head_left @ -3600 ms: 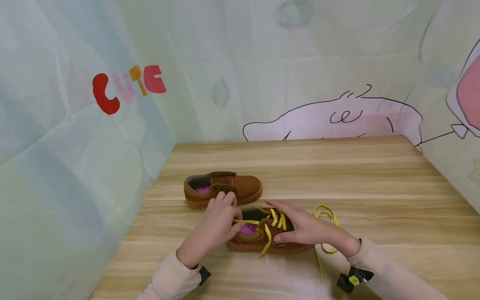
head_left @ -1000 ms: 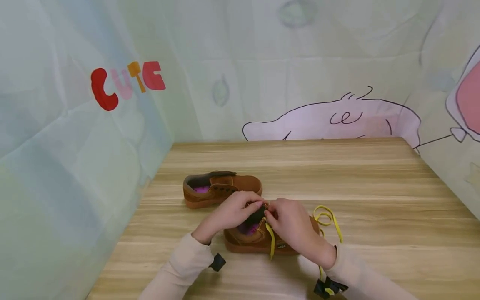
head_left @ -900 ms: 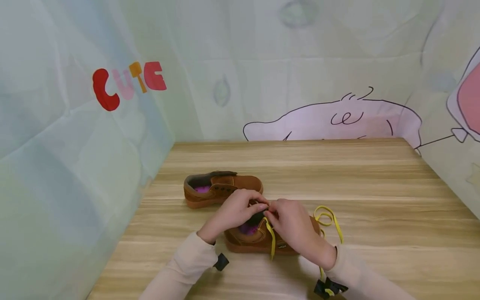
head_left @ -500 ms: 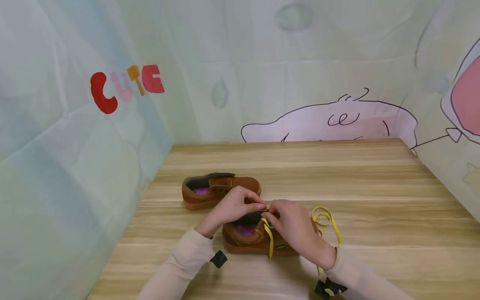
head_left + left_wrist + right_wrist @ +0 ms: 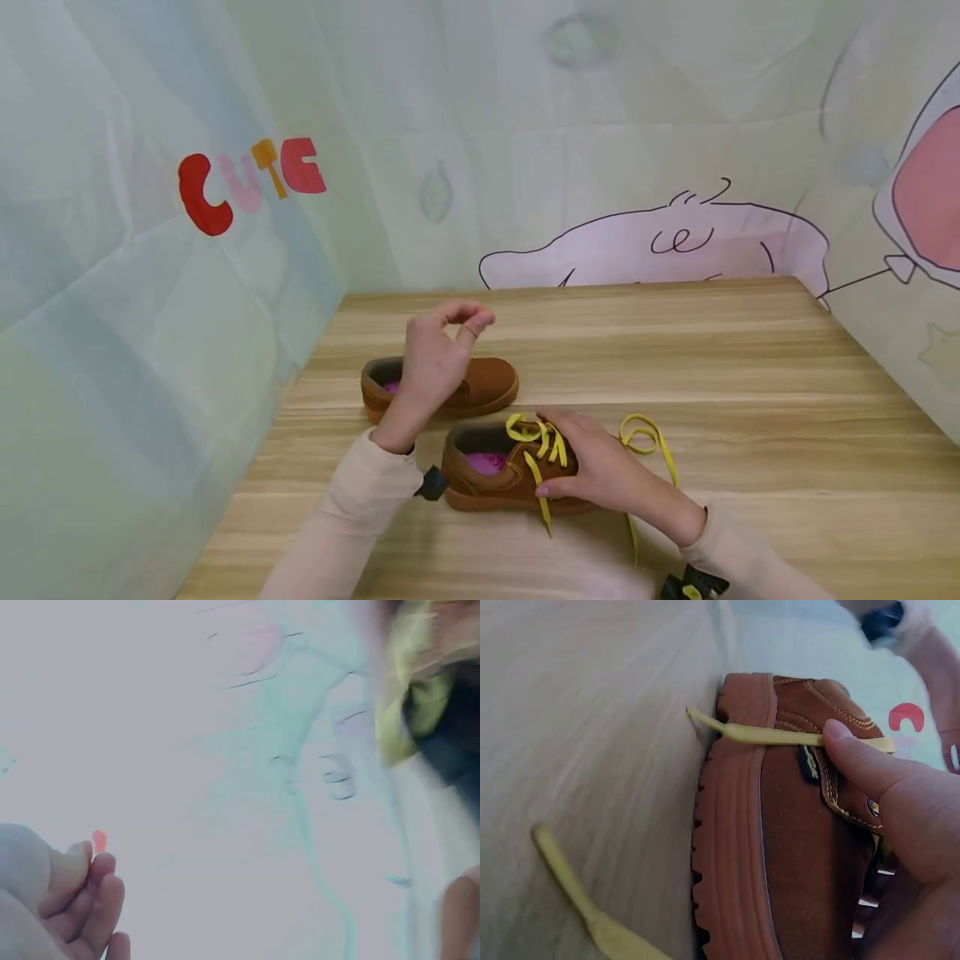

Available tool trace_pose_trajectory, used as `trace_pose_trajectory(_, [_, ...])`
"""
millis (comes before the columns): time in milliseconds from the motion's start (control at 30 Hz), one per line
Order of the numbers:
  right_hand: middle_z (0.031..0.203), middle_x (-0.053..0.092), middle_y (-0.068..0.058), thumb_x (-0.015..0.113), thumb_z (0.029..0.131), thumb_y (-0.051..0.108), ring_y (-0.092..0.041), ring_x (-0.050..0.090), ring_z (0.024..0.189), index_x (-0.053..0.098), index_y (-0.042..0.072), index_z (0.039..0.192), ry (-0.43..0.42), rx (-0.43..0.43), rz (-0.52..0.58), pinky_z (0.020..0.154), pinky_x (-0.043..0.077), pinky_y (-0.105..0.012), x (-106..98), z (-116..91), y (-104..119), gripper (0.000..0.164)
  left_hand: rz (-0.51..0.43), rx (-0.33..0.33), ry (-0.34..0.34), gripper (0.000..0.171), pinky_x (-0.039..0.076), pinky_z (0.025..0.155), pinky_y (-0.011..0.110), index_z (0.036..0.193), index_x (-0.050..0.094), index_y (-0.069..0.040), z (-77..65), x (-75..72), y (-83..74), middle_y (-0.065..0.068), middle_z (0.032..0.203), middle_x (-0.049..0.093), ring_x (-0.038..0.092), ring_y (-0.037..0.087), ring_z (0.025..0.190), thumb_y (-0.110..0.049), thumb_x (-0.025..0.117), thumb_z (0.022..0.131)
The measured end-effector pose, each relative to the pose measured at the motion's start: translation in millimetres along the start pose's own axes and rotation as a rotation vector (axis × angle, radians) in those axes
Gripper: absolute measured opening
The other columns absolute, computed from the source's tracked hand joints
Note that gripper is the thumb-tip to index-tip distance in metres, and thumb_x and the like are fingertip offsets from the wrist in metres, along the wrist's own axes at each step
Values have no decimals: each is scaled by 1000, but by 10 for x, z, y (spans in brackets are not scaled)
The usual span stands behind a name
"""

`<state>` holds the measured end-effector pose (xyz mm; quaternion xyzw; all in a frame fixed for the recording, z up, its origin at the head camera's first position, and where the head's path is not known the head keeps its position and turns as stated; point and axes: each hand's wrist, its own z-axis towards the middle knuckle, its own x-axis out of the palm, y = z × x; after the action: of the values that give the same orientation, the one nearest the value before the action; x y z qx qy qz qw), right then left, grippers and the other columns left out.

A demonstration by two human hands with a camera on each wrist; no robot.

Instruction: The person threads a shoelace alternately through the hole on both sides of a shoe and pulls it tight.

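Now, from the head view, a near brown shoe point(image 5: 480, 490) is seen on the worktop point(image 5: 675, 342), gripped by the right hand point(image 5: 603, 468). A yellow lace point(image 5: 544, 504) is threaded partly through it, with a loose loop on top. A far brown shoe point(image 5: 491, 383) is partly hidden by the left hand point(image 5: 437, 360), which is held up with thumb and finger brought together. In the left wrist view, a pink spot point(image 5: 100, 840) is seen by the fingertips; whether anything is pinched cannot be told. In the right wrist view, the yellow lace is covered by the thumb. If it is pressed too hard, it might get stuck when pulled; if the grip is loosened, the near brown shoe might be dragged.
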<state>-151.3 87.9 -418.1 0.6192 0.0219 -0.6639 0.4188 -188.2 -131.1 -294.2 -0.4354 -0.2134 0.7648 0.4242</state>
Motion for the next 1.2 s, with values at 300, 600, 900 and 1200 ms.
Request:
trace_pose_trajectory(300, [140, 51, -7, 78, 64, 56, -28, 50, 127, 39, 15, 142, -7, -7, 35, 104, 41, -47, 47, -34, -47, 96, 224, 181, 546, 19, 50, 92, 34, 110, 67, -15, -27, 69, 31, -2, 108, 69, 62, 13, 102, -14, 58, 93])
trace_pose_trajectory(600, [140, 50, -2, 79, 65, 52, -24, 50, 127, 37, 21, 144, 20, -9, 107, 102, 43, -47, 1, -20, -69, 94, 466, 366, 786, 17, 52, 82, 23, 98, 72, -25, -257, 228, 178, -12, 99, 68, 62, 4, 93, -18, 71, 84])
trace_pose_trajectory(900, [145, 44, -9, 78, 68, 49, -30, 44, 133, 30, 14, 147, 96, -40, 117, 106, 39, -50, -35, -32, -121, 99, 180, 82, 446, 8, 50, 65, 20, 86, 75, -17, -177, 390, 339, -5, 81, 74, 62, 6, 69, -14, 68, 86])
trace_pose_trajectory(1200, [145, 44, -12, 76, 69, 52, -32, 44, 132, 30, 13, 147, 82, -38, 92, 106, 38, -51, -35, -39, -123, 99, 260, -11, 584, 15, 44, 53, 18, 99, 69, -7, -144, 602, 644, 1, 75, 71, 56, 3, 59, -13, 69, 84])
